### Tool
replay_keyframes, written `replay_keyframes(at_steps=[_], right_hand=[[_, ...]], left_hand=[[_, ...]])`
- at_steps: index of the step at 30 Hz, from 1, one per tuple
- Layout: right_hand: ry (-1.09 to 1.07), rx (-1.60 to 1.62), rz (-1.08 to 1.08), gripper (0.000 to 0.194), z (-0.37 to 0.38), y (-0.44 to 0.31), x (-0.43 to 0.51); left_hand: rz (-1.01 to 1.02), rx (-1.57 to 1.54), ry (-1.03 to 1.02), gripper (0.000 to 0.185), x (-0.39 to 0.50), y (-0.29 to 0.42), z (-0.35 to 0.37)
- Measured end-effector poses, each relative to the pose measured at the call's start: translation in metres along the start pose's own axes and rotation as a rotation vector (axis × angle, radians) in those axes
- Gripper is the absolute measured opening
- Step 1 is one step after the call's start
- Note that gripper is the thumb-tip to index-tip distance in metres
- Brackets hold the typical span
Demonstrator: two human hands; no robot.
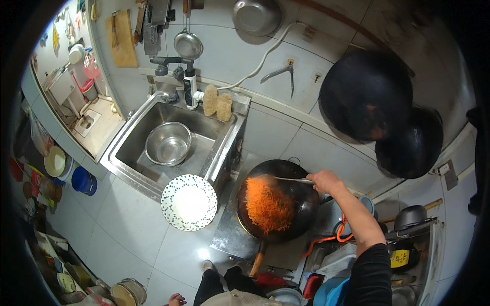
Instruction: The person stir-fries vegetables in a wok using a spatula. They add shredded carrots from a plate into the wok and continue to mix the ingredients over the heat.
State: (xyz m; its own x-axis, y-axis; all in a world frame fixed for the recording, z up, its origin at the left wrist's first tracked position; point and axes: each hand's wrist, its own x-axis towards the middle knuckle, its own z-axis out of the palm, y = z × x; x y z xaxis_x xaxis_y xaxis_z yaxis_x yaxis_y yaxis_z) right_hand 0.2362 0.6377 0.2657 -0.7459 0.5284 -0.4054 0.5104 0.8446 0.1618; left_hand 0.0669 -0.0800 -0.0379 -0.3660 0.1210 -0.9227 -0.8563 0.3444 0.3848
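Observation:
My right hand (325, 182) grips the handle of a metal spatula (289, 179), whose head is at the upper edge of a heap of shredded carrot (266, 208) with small green bits. The carrot lies in a dark wok (302, 225) on the stove (229, 239); the wok's wooden handle (258, 260) points towards me. My left hand (177, 299) is low at the bottom edge of the picture, away from the wok, fingers partly curled with nothing seen in them. A white plate with a dotted rim (189, 202) stands left of the wok, near the sink corner.
A steel sink (132, 168) with a metal bowl (168, 143) in it is at the upper left. Two black woks (365, 95) hang at the upper right. Right of the stove are an orange hose (319, 240), a white basket (338, 260) and a rack with a dark bottle.

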Motion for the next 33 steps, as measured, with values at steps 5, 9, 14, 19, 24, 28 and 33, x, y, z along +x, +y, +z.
replay_keyframes(at_steps=[5,9,14,19,24,28,33], right_hand=[[0.135,-0.089,-0.033,0.032,0.005,-0.040,-0.073],[0.139,-0.010,0.111,0.045,0.016,-0.081,-0.150],[0.150,0.131,0.343,0.050,0.041,-0.128,-0.210],[0.104,0.255,0.513,0.058,0.037,-0.164,-0.252],[-0.003,0.361,0.602,0.053,0.036,-0.187,-0.276],[-0.134,0.497,0.593,0.053,0.064,-0.200,-0.262],[0.045,1.079,0.495,0.053,0.141,-0.228,-0.204]], left_hand=[[-0.020,0.169,0.001,0.030,0.009,0.019,0.000],[0.002,0.223,-0.036,0.035,0.027,0.044,0.002],[0.066,0.314,-0.064,0.039,0.032,0.081,0.010],[0.100,0.303,-0.083,0.036,0.023,0.114,0.020],[0.082,0.363,-0.114,0.033,0.028,0.120,0.013],[0.068,0.407,-0.153,0.035,0.035,0.118,0.000],[0.056,0.383,-0.183,0.036,0.048,0.110,-0.010]])
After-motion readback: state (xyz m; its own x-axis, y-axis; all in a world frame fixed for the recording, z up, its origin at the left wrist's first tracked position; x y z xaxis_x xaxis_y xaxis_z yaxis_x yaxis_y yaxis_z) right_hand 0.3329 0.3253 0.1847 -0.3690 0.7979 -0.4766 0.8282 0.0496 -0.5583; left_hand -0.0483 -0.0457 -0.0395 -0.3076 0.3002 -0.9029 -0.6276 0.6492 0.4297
